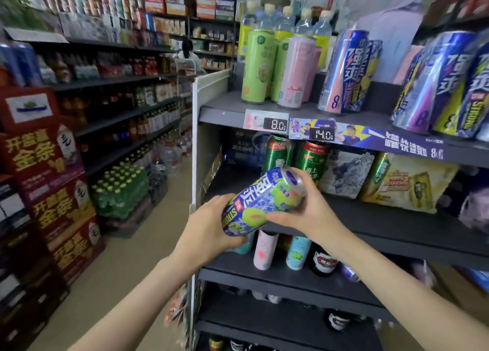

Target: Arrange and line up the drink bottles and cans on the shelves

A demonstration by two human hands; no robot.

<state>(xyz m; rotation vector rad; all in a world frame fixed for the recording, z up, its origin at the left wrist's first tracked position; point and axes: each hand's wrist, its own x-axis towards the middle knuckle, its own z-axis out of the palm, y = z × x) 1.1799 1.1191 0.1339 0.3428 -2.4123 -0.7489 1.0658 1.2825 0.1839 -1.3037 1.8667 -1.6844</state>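
I hold a tall blue and green drink can (260, 202) tilted on its side in front of the dark shelf unit (397, 223). My left hand (209, 226) grips its bottom end. My right hand (307, 205) wraps its upper part near the lid. On the top shelf (222, 111) stand green cans (258, 66), a pink can (296, 71) and blue cans (344, 71), with more blue cans (447, 83) at the right. Green beer cans (312, 161) stand on the middle shelf. Small pastel cans (264, 250) and a dark bottle (324, 263) stand on the shelf below.
Boxed drink packs (404, 182) fill the middle shelf's right side. Price tags (275, 124) line the top shelf edge. Across the tan aisle floor (127, 271), long shelves hold bottles, green bottle packs (119, 192) sit on the floor, and red cartons (45, 186) are stacked at left. A person (189, 53) stands far back.
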